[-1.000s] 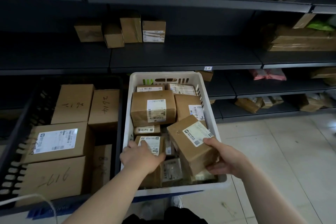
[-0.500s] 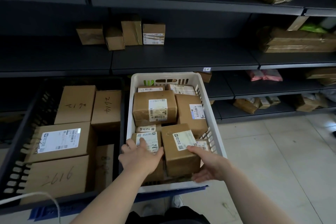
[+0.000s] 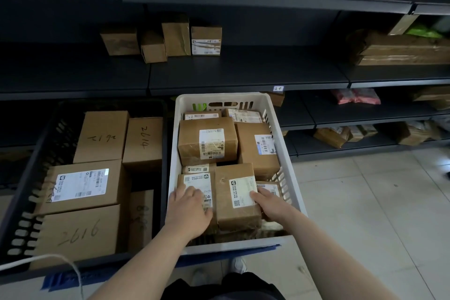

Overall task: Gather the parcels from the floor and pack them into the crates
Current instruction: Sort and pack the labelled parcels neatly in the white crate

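Observation:
A white crate (image 3: 293,192) holds several brown labelled parcels. A brown parcel (image 3: 235,212) with a white label sits upright in its near half. My right hand (image 3: 271,204) holds that parcel's right edge, with the thumb on the label and the fingers down its side, above a small parcel (image 3: 270,186). My left hand (image 3: 188,209) rests flat on a labelled parcel (image 3: 197,184) in the near left corner, fingers spread. To the left, a black crate (image 3: 46,151) is filled with larger cardboard boxes.
Dark metal shelving (image 3: 243,73) runs behind both crates and carries more boxes and bags. Pale floor tiles (image 3: 365,214) lie to the right. A white cord (image 3: 48,259) crosses the black crate's near edge. My shoe (image 3: 237,265) shows below the white crate.
My right hand has lowered the brown parcel from a tilted hold above the crate into the near half, where it now stands among the others. My left hand has stayed on its parcel.

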Available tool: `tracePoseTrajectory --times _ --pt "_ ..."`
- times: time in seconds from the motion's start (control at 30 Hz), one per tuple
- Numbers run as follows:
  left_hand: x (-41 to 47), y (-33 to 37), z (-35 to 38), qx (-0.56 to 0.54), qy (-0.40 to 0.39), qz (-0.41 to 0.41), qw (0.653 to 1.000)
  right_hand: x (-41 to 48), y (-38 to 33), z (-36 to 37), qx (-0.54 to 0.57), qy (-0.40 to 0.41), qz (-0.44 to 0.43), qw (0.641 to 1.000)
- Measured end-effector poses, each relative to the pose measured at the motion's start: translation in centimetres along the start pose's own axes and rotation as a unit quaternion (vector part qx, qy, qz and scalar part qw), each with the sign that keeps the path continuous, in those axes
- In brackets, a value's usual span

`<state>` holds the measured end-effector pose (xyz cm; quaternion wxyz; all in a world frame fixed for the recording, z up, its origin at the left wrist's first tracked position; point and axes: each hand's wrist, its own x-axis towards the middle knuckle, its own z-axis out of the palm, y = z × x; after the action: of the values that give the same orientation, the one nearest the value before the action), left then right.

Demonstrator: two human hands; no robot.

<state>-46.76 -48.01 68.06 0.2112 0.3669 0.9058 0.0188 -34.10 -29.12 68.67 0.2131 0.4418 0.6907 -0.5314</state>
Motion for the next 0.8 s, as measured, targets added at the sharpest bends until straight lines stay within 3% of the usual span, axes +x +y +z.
tracePoseTrajectory --times 0.17,0.5,0.6,0.7,0.8 --pt "0.8 1.0 -0.2 -0.237 -0.091 0.039 0.966 -1.1 -0.6 -0.6 0.001 -0.042 -0.016 0.999" --pt "5.9 4.0 -2.5 0.013 -0.177 0.142 0.974 -0.9 -1.6 -3.0 -0.068 -0.059 -0.009 0.996" --pt "6.7 3.7 -2.8 0.005 -0.197 0.129 0.972 0.0 -1.1 -3.1 -0.102 -0.062 0.008 0.993" --pt "6.4 2.5 -2.0 -0.07 -0.211 0.084 0.971 1.0 -0.4 -2.4 -0.041 -0.064 0.003 0.997" --pt "5.5 0.3 -0.9 -0.045 -0.226 0.056 0.972 2.2 -0.6 -1.2 -0.016 -0.054 -0.017 0.998"
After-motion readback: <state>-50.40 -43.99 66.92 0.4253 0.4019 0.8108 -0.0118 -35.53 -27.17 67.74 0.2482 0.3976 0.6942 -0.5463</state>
